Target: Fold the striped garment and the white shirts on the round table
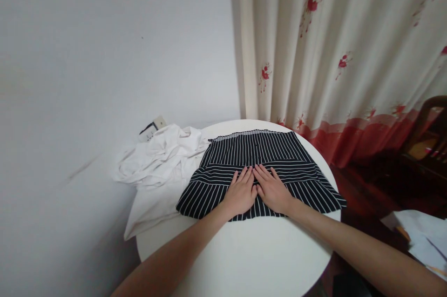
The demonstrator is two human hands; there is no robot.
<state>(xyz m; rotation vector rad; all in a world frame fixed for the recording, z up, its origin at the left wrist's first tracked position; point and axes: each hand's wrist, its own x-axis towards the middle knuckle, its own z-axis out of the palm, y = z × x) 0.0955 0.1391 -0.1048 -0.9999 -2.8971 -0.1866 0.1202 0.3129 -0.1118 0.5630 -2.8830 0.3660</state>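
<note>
A black garment with white stripes (223, 148) lies spread on a round white table (251, 255). Its stripes run up and down, apart from a band across the middle where they run sideways. My left hand (240, 193) rests flat on the cloth just below that band, fingers stretched out. Beside it, my right hand (273, 191) lies flat too, its fingertips close to those of the left. Both palms face down and neither hand grips the fabric. A crumpled white cloth (164, 162) lies left of the striped garment and hangs over the table's left edge.
A white wall (115, 55) stands close on the left, with a power socket (150, 131) behind the white cloth. A cream curtain with red flowers (293, 55) hangs behind the table. At the right are a wooden chair (424, 120) and white papers or bags (424, 236).
</note>
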